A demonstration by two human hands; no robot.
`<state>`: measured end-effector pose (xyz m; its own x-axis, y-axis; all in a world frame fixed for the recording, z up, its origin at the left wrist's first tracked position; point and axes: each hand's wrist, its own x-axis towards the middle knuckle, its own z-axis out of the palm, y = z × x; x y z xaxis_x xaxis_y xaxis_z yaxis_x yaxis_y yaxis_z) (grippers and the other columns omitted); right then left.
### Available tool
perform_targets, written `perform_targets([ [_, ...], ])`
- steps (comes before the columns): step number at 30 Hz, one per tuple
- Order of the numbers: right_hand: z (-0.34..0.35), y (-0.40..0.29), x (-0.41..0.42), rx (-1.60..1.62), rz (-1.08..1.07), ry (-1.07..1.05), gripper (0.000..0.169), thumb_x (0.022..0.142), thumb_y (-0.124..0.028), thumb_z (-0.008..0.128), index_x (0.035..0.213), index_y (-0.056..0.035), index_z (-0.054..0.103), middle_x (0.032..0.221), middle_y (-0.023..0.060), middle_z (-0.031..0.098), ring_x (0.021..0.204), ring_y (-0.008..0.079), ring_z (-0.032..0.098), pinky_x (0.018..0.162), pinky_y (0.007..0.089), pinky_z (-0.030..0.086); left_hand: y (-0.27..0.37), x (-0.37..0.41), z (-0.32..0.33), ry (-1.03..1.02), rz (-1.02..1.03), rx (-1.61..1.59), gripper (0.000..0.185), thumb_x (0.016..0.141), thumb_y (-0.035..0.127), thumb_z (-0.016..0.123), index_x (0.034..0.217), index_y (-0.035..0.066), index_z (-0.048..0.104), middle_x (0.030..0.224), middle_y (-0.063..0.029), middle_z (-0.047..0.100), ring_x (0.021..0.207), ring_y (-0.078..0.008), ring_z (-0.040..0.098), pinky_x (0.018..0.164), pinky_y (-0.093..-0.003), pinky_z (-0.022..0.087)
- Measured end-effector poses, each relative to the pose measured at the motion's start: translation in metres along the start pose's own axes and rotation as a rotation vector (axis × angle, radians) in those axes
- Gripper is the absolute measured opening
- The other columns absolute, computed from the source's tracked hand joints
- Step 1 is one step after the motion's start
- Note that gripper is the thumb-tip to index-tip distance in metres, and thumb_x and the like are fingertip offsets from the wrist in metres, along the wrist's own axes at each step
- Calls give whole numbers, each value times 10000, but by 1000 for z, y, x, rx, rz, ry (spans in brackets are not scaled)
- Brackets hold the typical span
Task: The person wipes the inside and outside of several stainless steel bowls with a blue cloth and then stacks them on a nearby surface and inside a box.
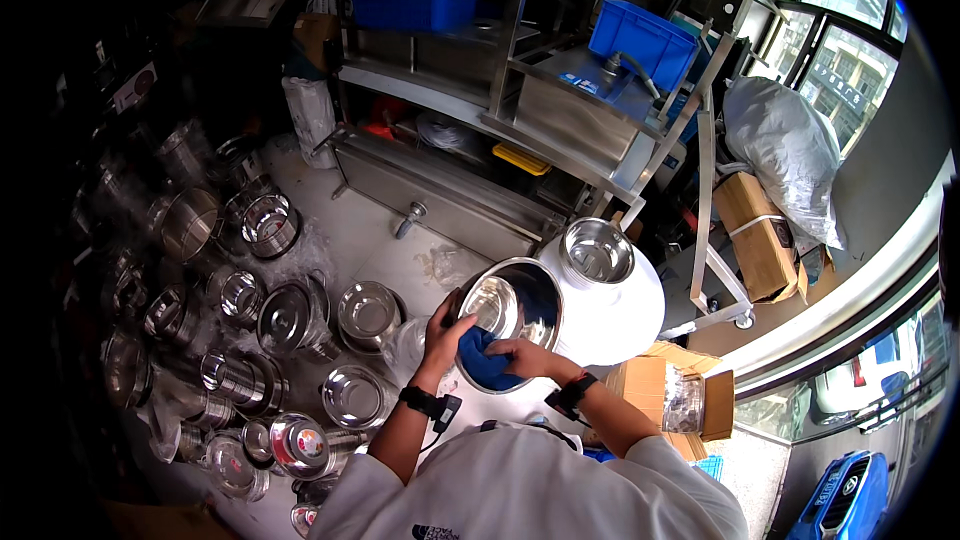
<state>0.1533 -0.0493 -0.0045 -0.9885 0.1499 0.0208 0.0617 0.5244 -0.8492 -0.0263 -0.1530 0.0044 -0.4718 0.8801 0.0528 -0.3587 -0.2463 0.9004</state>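
Note:
A large stainless steel bowl (553, 286) is held tilted in front of my chest, its shiny inside facing me. My left hand (444, 337) grips its left rim, thumb over the edge and fingers behind. With my right hand (517, 358) I press a blue cloth (484, 366) against the lower inside of the bowl. Just beyond it, a smaller stack of steel bowls (598, 251) stands on a round white table (645, 307). Both wrists wear black bands with small devices.
Many steel pots and basins (367, 315), some in clear plastic, cover the floor at left. An open cardboard box (637, 390) of wrapped metalware is at right. Ahead stand a steel sink frame (574, 116), a blue crate (645, 37) and a wheeled metal frame (705, 202).

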Motion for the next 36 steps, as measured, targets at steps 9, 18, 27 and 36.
perform_targets([
  [9, -97, -38, -113, 173, 286, 1059, 386, 807, -3, 604, 1184, 14, 523, 1048, 93, 605, 941, 148, 573, 823, 257, 462, 11, -12, -42, 225, -298, -530, 324, 856, 296, 510, 1024, 33, 599, 945, -91, 650, 897, -221, 624, 815, -333, 494],
  [18, -60, -39, -107, 1181, -15, 810, 353, 902, -166, 535, 1225, -27, 506, 1150, 86, 582, 988, 216, 577, 915, 331, 451, 8, -33, 26, -206, -693, -333, 388, 865, 315, 459, 1044, 6, 610, 994, -118, 659, 879, -226, 626, 861, -335, 464],
  [27, 18, 9, -111, 1353, 181, 756, 400, 865, -40, 523, 1261, -41, 460, 1163, 98, 570, 985, 195, 599, 894, 348, 479, -43, -5, 2, 115, -381, -352, 125, 779, 62, 511, 656, 70, 493, 617, 12, 476, 564, -103, 488, 531, -231, 390],
  [36, -53, -29, -143, 889, 93, 1220, 445, 848, 48, 534, 1279, -12, 437, 1167, 87, 558, 1043, 165, 540, 913, 298, 438, -42, -20, -3, -13, -592, -334, 153, 795, 137, 484, 805, 12, 572, 774, -55, 592, 719, -157, 575, 692, -273, 464],
])
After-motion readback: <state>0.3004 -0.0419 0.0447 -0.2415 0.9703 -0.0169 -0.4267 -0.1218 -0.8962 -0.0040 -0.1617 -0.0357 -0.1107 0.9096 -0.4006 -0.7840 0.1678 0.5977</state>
